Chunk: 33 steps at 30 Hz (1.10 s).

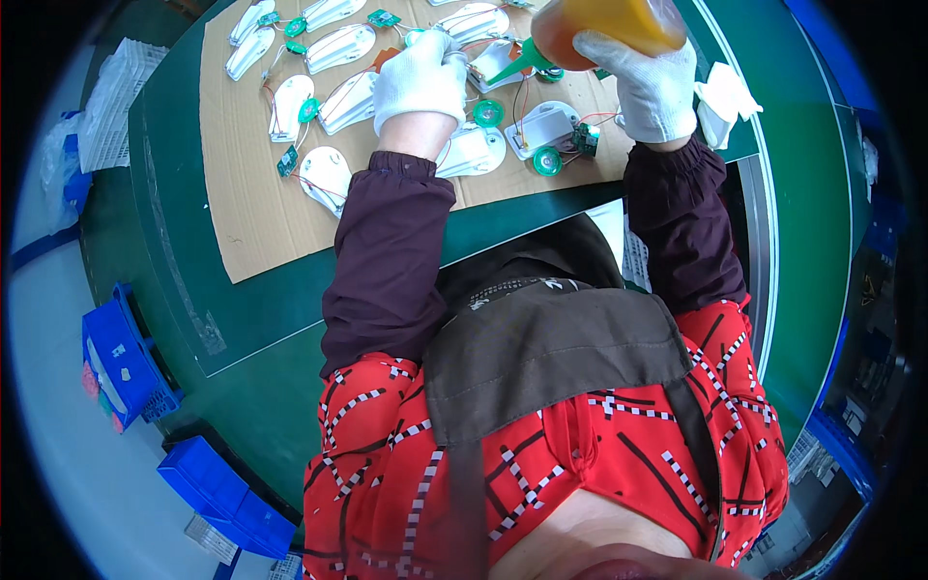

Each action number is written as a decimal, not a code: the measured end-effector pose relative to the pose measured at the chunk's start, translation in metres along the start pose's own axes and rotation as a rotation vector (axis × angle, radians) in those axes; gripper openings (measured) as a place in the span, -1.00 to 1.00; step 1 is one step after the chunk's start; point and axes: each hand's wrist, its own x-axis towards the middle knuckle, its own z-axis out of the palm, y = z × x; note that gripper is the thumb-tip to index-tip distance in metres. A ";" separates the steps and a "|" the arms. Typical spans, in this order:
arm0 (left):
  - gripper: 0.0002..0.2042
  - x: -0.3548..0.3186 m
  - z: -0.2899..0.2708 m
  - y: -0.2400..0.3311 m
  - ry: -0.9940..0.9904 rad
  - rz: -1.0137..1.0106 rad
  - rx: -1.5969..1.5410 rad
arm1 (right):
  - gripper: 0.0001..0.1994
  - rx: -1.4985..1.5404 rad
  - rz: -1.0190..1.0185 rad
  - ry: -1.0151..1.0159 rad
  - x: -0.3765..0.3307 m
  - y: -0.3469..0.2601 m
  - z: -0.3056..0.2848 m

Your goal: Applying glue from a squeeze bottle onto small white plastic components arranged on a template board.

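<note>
While gripping the amber bottle (604,29) above the cardboard (246,217) with fingers of the right hand (655,89) wrapped round, slants its long axis, aiming the green nozzle (519,62) leftward and bodyward. Curls left hand (420,82) among white casings (471,152), cannot tell around what, partly blocking some, near green discs (488,113).

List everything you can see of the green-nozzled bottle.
The bottle has a rounded, amber-orange body that looks like translucent plastic, and a tapered green nozzle. It is tilted, nozzle toward lower left in the picture, tip at a white housing; whether they touch I can't tell. The gloved right hand grips the body. The picture's upper edge cuts part of it off.
</note>
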 end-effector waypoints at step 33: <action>-0.79 0.098 -0.004 0.033 -0.276 0.355 0.631 | -0.64 0.623 -0.072 0.090 0.038 -0.019 -0.037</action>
